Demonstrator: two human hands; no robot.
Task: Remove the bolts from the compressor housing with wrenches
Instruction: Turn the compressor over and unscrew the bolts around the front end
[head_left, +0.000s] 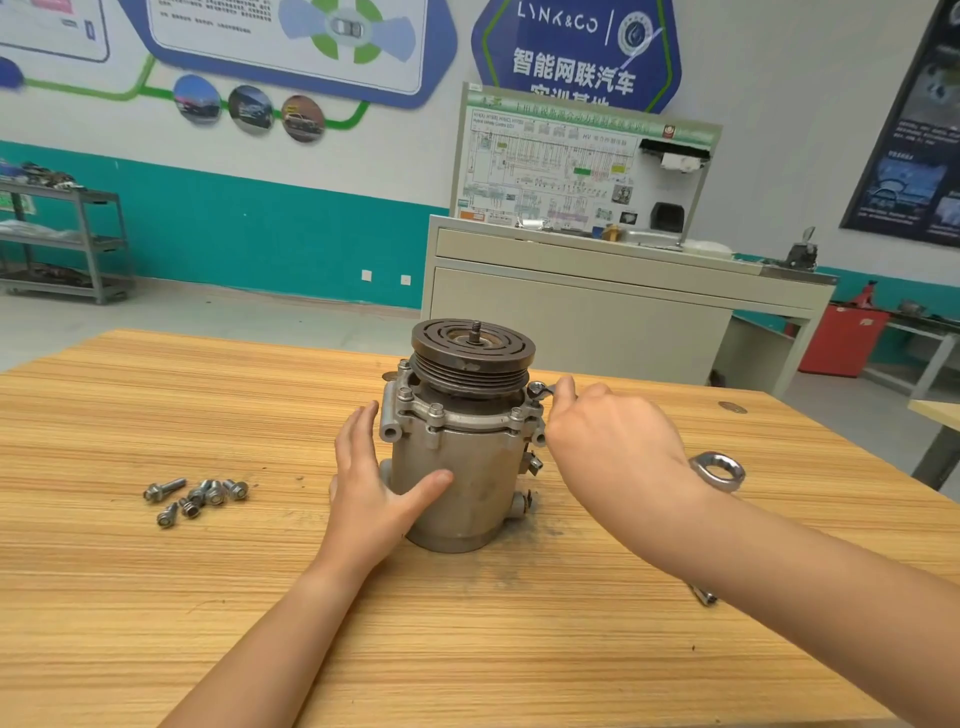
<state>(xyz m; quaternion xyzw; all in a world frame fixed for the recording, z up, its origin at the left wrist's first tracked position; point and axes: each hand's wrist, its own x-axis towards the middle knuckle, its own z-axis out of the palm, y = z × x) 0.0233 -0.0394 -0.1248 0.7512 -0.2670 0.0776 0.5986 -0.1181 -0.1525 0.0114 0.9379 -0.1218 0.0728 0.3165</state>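
Steel wrench (540, 391) head sits over a bolt on the right side of the flange (467, 421), and the right hand (613, 436) grips its shank with fingers curled round it. That bolt's head is hidden under the wrench, so I cannot tell how squarely it is seated. The left hand (374, 478) is flat and open against the left side of the housing (467, 483), thumb across the front, bracing and clasping nothing. The housing stands upright on its end, pulley (472, 348) on top, near the middle of the desk (208, 597) towards the far edge. At least 3 bolts (436, 410) remain seated along the front of the flange, so the job looks part done. Loose bolts (200, 496) lie in a heap towards the left edge. A large ring end (717, 470) shows just past the right wrist; whether it belongs to the same wrench is unclear. Another tool tip (702, 595) peeks out below the forearm. A half-seated head could slip under a hard pull, rounding the bolt and throwing the knuckles into the pulley. With only a flat palm steadying it, the tall housing may also swivel or tip.
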